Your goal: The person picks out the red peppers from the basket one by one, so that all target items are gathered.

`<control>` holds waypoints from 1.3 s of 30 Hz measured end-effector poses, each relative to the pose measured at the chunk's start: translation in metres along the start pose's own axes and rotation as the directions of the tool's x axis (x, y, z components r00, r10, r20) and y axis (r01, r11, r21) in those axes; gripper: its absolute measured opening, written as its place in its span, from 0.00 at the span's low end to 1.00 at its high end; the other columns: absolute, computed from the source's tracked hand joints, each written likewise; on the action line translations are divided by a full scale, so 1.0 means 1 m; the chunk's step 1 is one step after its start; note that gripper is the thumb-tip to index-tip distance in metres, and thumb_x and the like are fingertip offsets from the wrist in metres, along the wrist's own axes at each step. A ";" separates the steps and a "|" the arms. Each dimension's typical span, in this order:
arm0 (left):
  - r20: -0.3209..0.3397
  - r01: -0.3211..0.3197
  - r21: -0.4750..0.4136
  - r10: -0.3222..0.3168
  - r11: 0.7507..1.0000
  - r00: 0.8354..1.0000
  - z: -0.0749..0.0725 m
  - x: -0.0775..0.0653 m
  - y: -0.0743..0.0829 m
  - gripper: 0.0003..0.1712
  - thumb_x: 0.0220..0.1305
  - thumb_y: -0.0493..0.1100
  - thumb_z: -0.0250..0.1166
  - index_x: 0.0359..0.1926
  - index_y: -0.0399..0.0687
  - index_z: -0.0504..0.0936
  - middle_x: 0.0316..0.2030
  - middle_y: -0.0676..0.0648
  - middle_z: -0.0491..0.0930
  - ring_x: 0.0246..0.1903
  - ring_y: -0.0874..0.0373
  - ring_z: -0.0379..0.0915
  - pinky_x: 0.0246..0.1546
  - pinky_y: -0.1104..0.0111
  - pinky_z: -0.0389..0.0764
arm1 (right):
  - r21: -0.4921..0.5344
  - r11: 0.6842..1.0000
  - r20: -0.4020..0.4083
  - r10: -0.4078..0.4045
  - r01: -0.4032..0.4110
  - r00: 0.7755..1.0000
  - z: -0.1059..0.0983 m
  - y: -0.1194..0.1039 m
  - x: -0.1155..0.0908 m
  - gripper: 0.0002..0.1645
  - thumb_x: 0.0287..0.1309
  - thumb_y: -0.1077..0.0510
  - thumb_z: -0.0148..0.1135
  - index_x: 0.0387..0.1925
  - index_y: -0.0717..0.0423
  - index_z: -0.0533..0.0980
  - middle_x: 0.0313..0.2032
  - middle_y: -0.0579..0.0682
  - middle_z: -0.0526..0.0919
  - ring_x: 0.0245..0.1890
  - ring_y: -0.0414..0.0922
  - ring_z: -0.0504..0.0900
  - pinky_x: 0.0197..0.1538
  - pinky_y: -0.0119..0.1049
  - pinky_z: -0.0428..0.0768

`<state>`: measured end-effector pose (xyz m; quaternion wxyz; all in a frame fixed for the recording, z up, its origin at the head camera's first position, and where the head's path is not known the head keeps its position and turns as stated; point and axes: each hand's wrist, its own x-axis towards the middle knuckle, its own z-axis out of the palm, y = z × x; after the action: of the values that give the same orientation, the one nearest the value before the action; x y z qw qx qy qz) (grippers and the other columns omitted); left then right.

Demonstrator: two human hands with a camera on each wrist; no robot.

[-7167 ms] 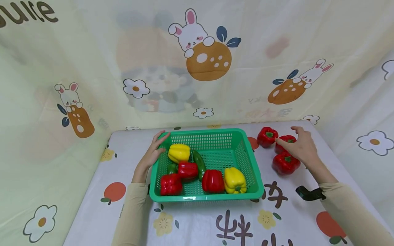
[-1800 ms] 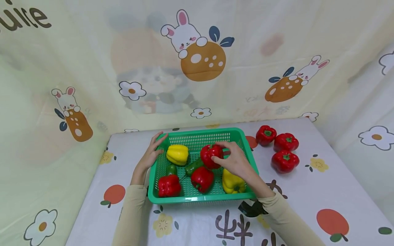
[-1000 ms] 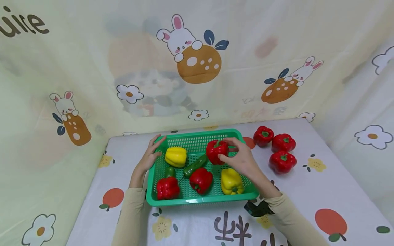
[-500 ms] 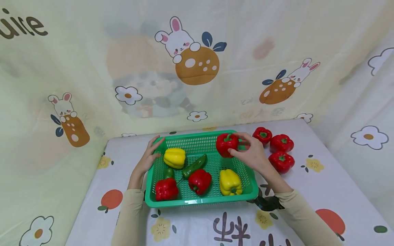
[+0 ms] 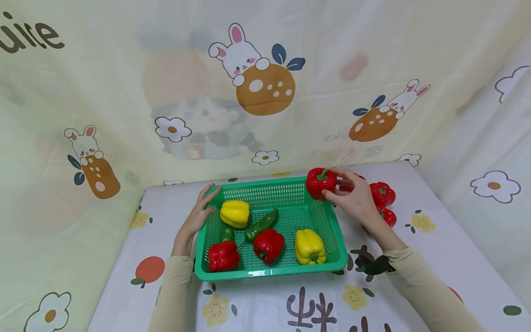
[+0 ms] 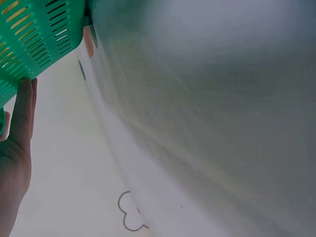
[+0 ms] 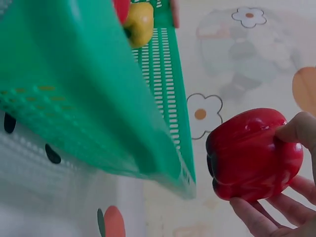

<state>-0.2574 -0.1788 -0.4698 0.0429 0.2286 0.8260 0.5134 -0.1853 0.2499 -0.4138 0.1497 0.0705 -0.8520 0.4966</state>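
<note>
My right hand (image 5: 352, 193) holds a red bell pepper (image 5: 321, 183) with its stem upward, raised over the far right corner of the green basket (image 5: 271, 274). In the right wrist view, thumb and fingers grip the red bell pepper (image 7: 256, 153). My left hand (image 5: 200, 216) rests on the basket's left side with fairly straight fingers. Inside the basket are two yellow bell peppers (image 5: 310, 246), two red bell peppers (image 5: 268, 246), a long green pepper (image 5: 261, 225) and a partly hidden green vegetable (image 5: 227, 234).
Several red bell peppers (image 5: 381, 193) sit on the table right of the basket, partly hidden by the right hand. A patterned cloth (image 5: 315, 299) covers the table. Printed curtains (image 5: 186, 83) rise behind it and along the sides.
The right hand has lifted the red bell pepper out of the basket's middle and carried it rightward toward the far right corner. The left hand stays on the basket's side.
</note>
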 end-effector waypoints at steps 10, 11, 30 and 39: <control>0.012 0.007 -0.001 -0.007 1.000 1.000 -0.002 -0.002 0.012 0.37 0.60 0.23 0.50 0.72 0.30 0.58 0.74 0.30 0.41 0.73 0.34 0.33 0.66 0.34 0.41 | -0.055 0.998 -0.073 0.035 -0.039 0.997 -0.012 0.015 0.010 0.37 0.55 0.54 0.72 0.66 0.54 0.70 0.60 0.57 0.76 0.55 0.57 0.76 0.38 0.20 0.76; 0.011 0.007 0.002 -0.007 1.000 1.000 -0.002 -0.002 0.011 0.37 0.59 0.23 0.50 0.72 0.30 0.58 0.74 0.30 0.41 0.73 0.34 0.33 0.66 0.34 0.41 | -0.052 0.998 -0.080 0.032 -0.037 0.996 -0.013 0.016 0.011 0.37 0.55 0.54 0.72 0.66 0.54 0.70 0.60 0.57 0.76 0.55 0.57 0.76 0.38 0.19 0.76; -0.035 -0.012 0.007 0.012 1.000 0.999 0.002 0.007 -0.029 0.39 0.60 0.26 0.51 0.73 0.41 0.62 0.76 0.40 0.43 0.74 0.40 0.34 0.67 0.35 0.40 | -0.085 0.987 -0.135 0.121 -0.133 0.983 -0.031 0.036 0.023 0.40 0.57 0.48 0.70 0.69 0.49 0.67 0.64 0.53 0.73 0.59 0.54 0.73 0.45 0.38 0.77; -0.033 -0.005 0.013 0.005 1.000 0.999 0.002 0.007 -0.028 0.39 0.60 0.26 0.50 0.74 0.42 0.61 0.76 0.41 0.43 0.75 0.41 0.34 0.67 0.35 0.40 | -0.076 0.989 -0.170 0.109 -0.123 0.979 -0.042 0.047 0.029 0.39 0.59 0.47 0.68 0.68 0.53 0.67 0.63 0.56 0.73 0.57 0.56 0.74 0.36 0.18 0.74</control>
<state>-0.2722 -0.1849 -0.4941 0.0267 0.2226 0.8292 0.5120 -0.2179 0.3103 -0.4242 0.1935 -0.0274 -0.8600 0.4714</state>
